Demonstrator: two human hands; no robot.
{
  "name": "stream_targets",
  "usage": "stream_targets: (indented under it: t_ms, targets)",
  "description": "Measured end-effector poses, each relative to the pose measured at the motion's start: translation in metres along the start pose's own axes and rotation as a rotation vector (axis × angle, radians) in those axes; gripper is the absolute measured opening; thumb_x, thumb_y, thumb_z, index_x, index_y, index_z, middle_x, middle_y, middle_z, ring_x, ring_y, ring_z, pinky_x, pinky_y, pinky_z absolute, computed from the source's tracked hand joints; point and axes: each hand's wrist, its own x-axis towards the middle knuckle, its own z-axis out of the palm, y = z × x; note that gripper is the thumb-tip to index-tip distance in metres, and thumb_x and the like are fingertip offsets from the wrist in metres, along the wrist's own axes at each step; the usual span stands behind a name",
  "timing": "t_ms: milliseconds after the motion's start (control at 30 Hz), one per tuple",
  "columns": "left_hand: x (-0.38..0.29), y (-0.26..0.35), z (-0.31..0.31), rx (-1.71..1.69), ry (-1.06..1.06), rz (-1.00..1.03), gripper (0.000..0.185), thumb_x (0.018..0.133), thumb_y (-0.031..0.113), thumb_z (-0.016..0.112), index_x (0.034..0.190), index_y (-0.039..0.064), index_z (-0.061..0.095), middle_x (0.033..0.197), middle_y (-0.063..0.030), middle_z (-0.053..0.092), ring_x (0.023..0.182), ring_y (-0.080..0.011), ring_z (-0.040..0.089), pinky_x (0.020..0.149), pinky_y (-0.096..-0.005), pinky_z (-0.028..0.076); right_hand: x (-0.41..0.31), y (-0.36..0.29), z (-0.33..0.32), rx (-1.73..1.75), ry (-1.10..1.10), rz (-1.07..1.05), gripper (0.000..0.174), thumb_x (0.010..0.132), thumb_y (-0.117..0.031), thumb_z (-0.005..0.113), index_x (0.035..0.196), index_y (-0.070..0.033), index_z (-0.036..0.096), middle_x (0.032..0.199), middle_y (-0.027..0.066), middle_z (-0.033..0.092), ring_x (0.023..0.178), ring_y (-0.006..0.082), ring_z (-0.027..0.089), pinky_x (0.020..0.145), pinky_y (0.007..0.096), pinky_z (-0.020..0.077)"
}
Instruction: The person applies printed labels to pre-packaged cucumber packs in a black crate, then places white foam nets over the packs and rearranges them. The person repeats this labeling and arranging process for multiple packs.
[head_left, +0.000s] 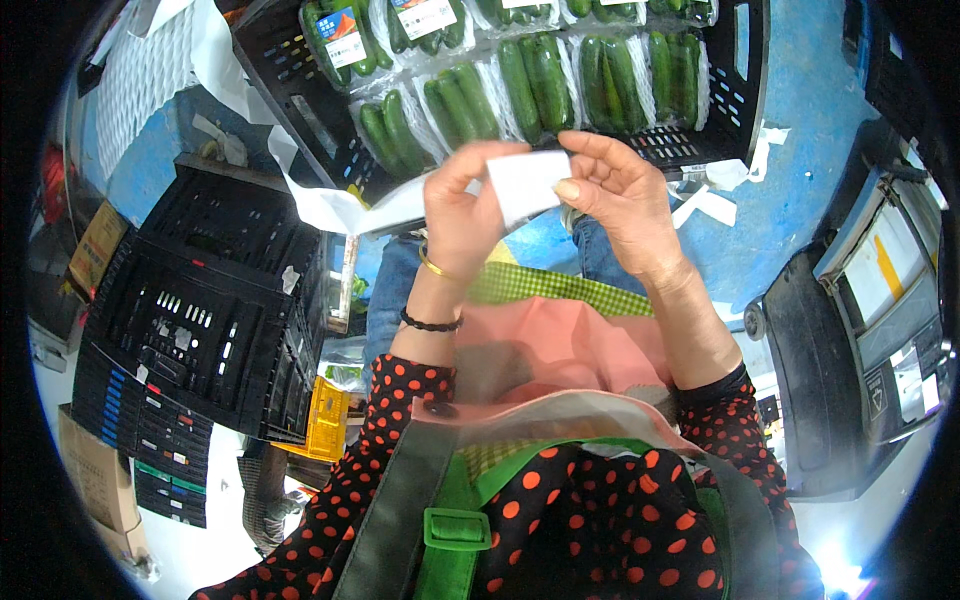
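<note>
Between my two hands is a small white label (529, 184), blurred by motion. The fingers of my left hand (469, 195) hold its left side, and a long white paper strip (330, 210) trails leftward from that hand. My right hand (622, 195) pinches the label's right edge between thumb and finger. Beyond the hands stands a black plastic crate (739, 112) with rows of wrapped cucumber packs (534, 86). Packs in the far row carry printed labels (426, 16); the nearer row shows none on top.
Stacked black crates (202, 300) stand at the left, with a yellow crate (326, 420) beside them. White foam netting (142, 97) lies at the upper left. Peeled paper scraps (709, 206) hang near the crate's right corner. A black wheeled bin (810, 375) is at the right.
</note>
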Motion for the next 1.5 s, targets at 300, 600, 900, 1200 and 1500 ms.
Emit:
stream_targets:
  t_ms: [300,600,900,1200,1500]
  targets:
    - [0.000,-0.003,-0.013,0.038,0.179,0.107,0.017,0.075,-0.001,0.077,0.074,0.002,0.060,0.073,-0.0004,0.065,0.069,-0.0081,0.058,0.061,-0.0236,0.047,0.001,0.019,0.018,-0.128,-0.087,-0.036,0.052,0.080,-0.005,0.078,0.124,-0.002,0.052,0.102,0.0092,0.069,0.094,0.0151,0.064,0.083,0.0303,0.0522]
    - [0.013,0.009,-0.004,0.474,0.068,0.686,0.038,0.070,0.003,0.078,0.107,0.007,0.072,0.107,-0.0114,0.072,0.099,-0.0313,0.068,0.093,-0.0401,0.048,-0.002,0.020,0.002,-0.321,-0.099,0.071,0.016,0.088,0.000,0.070,0.096,-0.001,0.056,0.093,0.0046,0.067,0.088,0.0091,0.063,0.078,0.0248,0.0531]
    - [0.009,-0.002,-0.002,0.388,-0.043,0.540,0.020,0.075,0.000,0.074,0.094,0.004,0.074,0.093,-0.0100,0.074,0.085,-0.0260,0.071,0.079,-0.0325,0.055,-0.004,0.019,0.011,-0.059,0.051,-0.059,0.018,0.087,-0.007,0.074,0.101,-0.002,0.063,0.089,0.0034,0.065,0.085,0.0090,0.061,0.073,0.0234,0.0515]
    - [-0.009,-0.008,0.004,-0.036,-0.097,-0.039,0.007,0.086,0.004,0.073,0.092,0.000,0.073,0.086,-0.0024,0.071,0.077,-0.0070,0.063,0.069,-0.0228,0.053,-0.006,0.018,0.012,-0.076,0.115,-0.362,0.010,0.084,0.000,0.074,0.092,-0.003,0.070,0.095,0.0024,0.059,0.085,0.0104,0.060,0.077,0.0237,0.0501]
    - [-0.001,-0.016,-0.008,0.699,-0.150,0.011,0.017,0.072,0.012,0.078,0.076,0.000,0.067,0.070,-0.0124,0.063,0.060,-0.0245,0.061,0.058,-0.0336,0.049,0.029,-0.047,-0.104,-0.321,0.635,-0.577,0.016,0.091,-0.009,0.067,0.103,0.000,0.060,0.092,0.0068,0.064,0.083,0.0181,0.064,0.075,0.0307,0.0518]
